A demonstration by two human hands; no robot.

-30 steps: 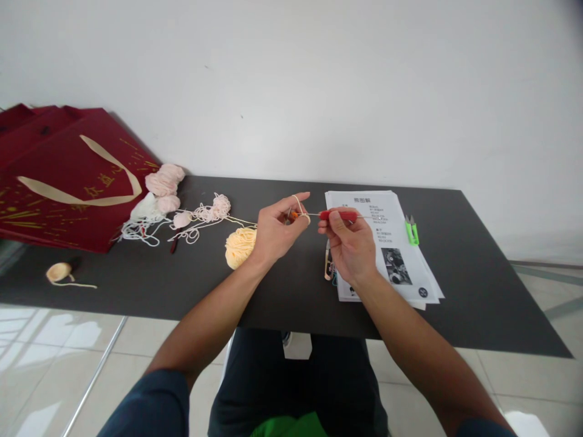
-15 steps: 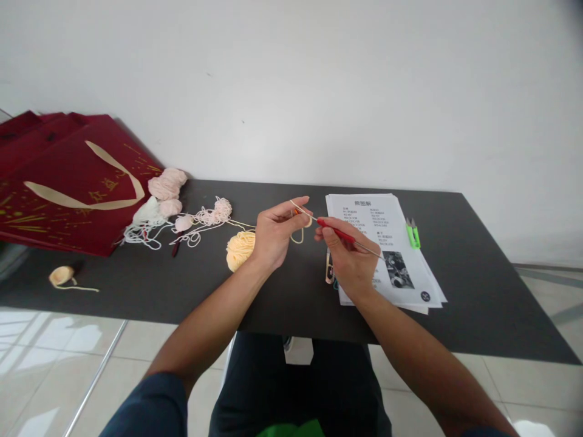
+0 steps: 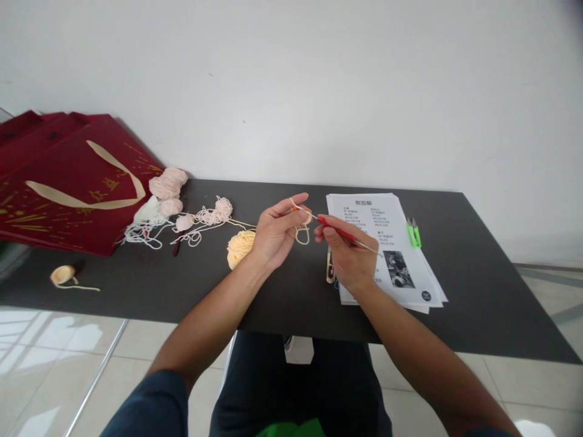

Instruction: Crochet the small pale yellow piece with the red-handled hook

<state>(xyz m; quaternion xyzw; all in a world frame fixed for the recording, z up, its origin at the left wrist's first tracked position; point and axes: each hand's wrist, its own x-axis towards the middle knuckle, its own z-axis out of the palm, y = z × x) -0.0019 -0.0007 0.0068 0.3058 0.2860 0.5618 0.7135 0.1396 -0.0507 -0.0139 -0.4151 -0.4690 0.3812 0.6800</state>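
My left hand [image 3: 276,233] pinches a loop of pale yellow yarn [image 3: 301,233] between thumb and fingers above the dark table [image 3: 478,285]. The strand runs back to a pale yellow yarn ball [image 3: 239,247] lying just left of that hand. My right hand [image 3: 348,255] grips a crochet hook with a red handle [image 3: 339,232], and its metal tip points left into the loop. The two hands are almost touching.
Printed sheets [image 3: 387,243] lie under and right of my right hand, with green snips [image 3: 413,233] beside them. Pink and white yarn scraps [image 3: 177,209] and red gift bags [image 3: 68,182] sit at the left. A small yarn coil [image 3: 62,275] lies near the front left edge.
The hook has tilted from level to slanting, its tip now working in the loop. The yarn loop hangs lower below my left fingers. The view shifted slightly.
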